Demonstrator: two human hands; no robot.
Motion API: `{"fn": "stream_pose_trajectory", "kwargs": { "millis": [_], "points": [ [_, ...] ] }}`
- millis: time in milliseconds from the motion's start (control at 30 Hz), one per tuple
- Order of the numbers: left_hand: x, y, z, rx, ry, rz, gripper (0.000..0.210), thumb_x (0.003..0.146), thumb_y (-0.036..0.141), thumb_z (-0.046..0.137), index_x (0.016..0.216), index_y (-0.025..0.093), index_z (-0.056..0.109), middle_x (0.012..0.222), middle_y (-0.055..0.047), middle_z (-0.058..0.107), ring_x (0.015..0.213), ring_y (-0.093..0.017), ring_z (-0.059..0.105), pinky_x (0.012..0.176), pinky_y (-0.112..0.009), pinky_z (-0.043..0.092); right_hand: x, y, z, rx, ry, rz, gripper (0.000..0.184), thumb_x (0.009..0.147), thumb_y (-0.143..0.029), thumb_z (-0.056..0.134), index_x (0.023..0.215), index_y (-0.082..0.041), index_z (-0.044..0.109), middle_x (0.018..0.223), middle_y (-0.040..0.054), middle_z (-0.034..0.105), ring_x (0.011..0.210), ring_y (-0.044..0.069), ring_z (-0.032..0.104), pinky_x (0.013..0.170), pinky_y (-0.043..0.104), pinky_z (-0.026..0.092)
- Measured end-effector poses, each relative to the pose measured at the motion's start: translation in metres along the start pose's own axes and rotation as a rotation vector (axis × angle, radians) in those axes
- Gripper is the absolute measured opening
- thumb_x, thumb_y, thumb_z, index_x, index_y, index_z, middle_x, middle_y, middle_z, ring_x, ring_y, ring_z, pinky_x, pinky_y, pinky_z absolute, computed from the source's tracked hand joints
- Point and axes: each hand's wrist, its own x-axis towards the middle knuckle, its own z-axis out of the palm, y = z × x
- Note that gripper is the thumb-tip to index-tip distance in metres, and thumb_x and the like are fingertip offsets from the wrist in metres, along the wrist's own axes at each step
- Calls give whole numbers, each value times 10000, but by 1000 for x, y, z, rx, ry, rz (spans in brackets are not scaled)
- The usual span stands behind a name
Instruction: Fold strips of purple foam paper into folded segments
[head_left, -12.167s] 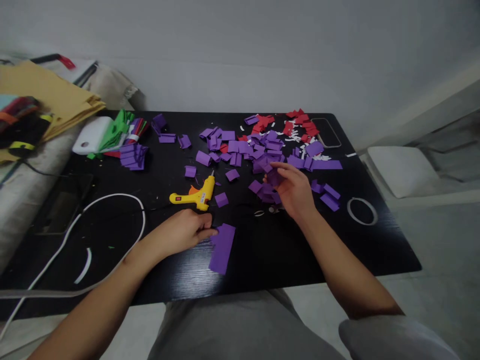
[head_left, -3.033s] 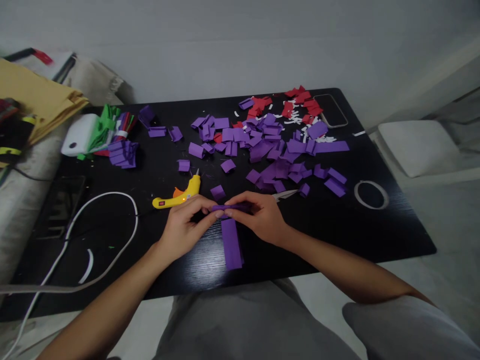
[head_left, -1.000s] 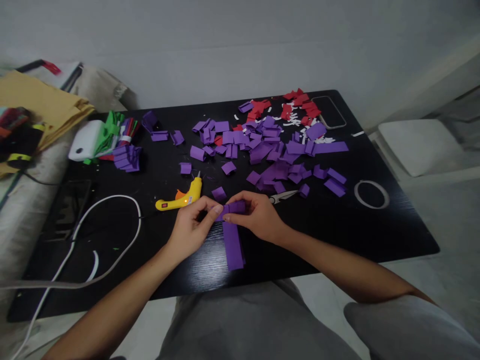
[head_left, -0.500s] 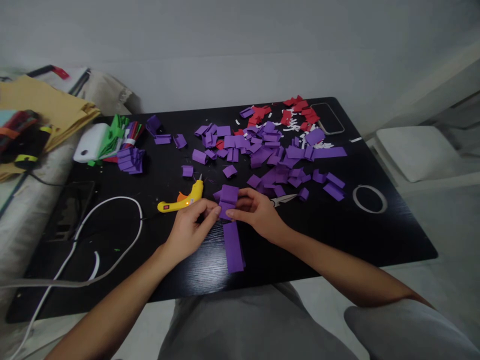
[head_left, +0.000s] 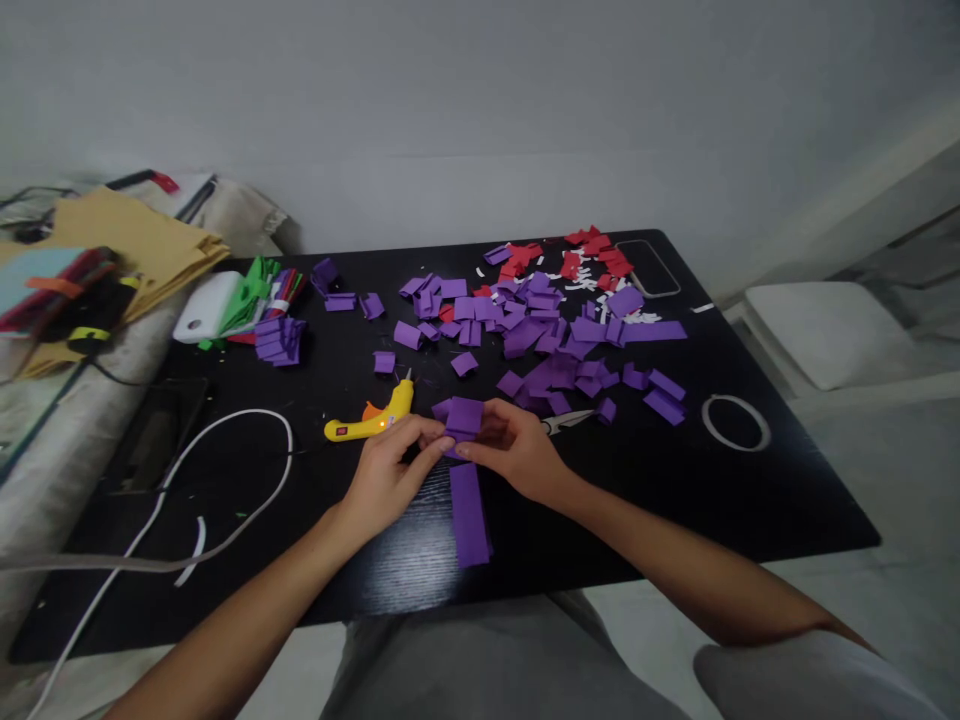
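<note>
A folded piece of purple paper [head_left: 465, 416] is pinched between my two hands above the dark table. My left hand [head_left: 394, 460] grips its left edge with thumb and fingers closed. On its other side, my right hand [head_left: 521, 450] holds it, thumb in front and fingers partly hidden behind. Just below lies a long purple paper strip [head_left: 469, 515], apparently with another beneath it. A yellow glue gun [head_left: 373, 415] rests beside my left hand, its small light glowing. Scissors [head_left: 566, 421] lie to the right of my right hand, partly covered by it.
Many purple paper pieces [head_left: 536, 330] are heaped beyond my hands, with red paper pieces [head_left: 596, 243] and white scraps behind. A tape ring [head_left: 736, 422] lies right. A white cable [head_left: 289, 440] loops at left, near green paper [head_left: 251, 295] and brown envelopes [head_left: 127, 235].
The purple paper's upper flap is folded down further between my fingers, and less of its lower part shows. The whole view has shifted slightly, with the table lower in the picture.
</note>
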Motion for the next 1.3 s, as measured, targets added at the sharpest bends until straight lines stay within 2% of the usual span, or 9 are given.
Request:
{"fn": "stream_pose_trajectory", "kwargs": {
  "millis": [300,433,533,633,733,833,967,1100,1300],
  "points": [
    [2,-2,-6,36,278,102,77,899,213,786,966,218,748,902,-31,696,805,-161,676,763,-306,571,15,-5,-14,20,306,-115,404,714,-413,888,946,-219,619,909,21,726,849,199,708,775,354,633],
    [6,5,-38,79,382,99,126,852,258,837,953,229,767,909,-27,750,780,-170,702,720,-304,579,20,-8,-20,0,373,-162,387,738,-393,841,972,-240,573,966,27,720,892,220,711,795,381,635],
    [14,18,-63,173,607,61,118,932,266,751,1048,252,767,999,-23,770,861,-173,715,805,-315,568,17,-6,-16,24,305,-150,453,704,-374,867,1015,-257,559,993,21,733,963,236,728,847,394,639],
    [18,27,-60,278,384,50,125,981,315,675,1033,231,752,1043,-45,773,996,-213,725,930,-357,557,10,-2,-7,30,124,-91,480,658,-339,907,1003,-251,585,982,13,758,953,227,751,916,401,629],
    [15,26,-30,357,83,-107,389,880,437,783,1171,191,707,1107,-95,777,930,-261,756,822,-382,584,3,4,2,-13,18,-90,451,678,-324,910,1013,-232,622,989,16,778,929,212,767,946,393,616],
    [13,21,-5,273,-32,-179,324,893,422,766,1114,197,691,916,-56,787,834,-252,764,752,-359,576,-1,7,5,-83,6,-99,383,712,-342,893,984,-219,653,927,8,783,867,209,773,873,367,626],
    [24,18,-6,58,-108,-163,157,952,367,688,907,216,688,728,13,726,664,-166,696,655,-271,531,0,8,3,-80,34,-84,419,692,-350,912,997,-215,660,892,3,777,815,194,766,833,356,635],
    [45,3,-39,7,-19,-162,242,951,449,680,911,211,707,743,12,696,677,-150,654,636,-256,511,2,8,3,-19,60,-106,437,689,-348,917,1006,-222,643,901,12,748,775,167,744,758,323,644],
    [77,-44,-146,387,547,-286,391,1008,514,587,941,133,645,733,29,632,646,-100,529,657,-228,455,3,2,2,-15,80,-96,254,791,-365,839,890,-202,671,785,-1,701,710,158,726,642,286,613]
  ]
}}
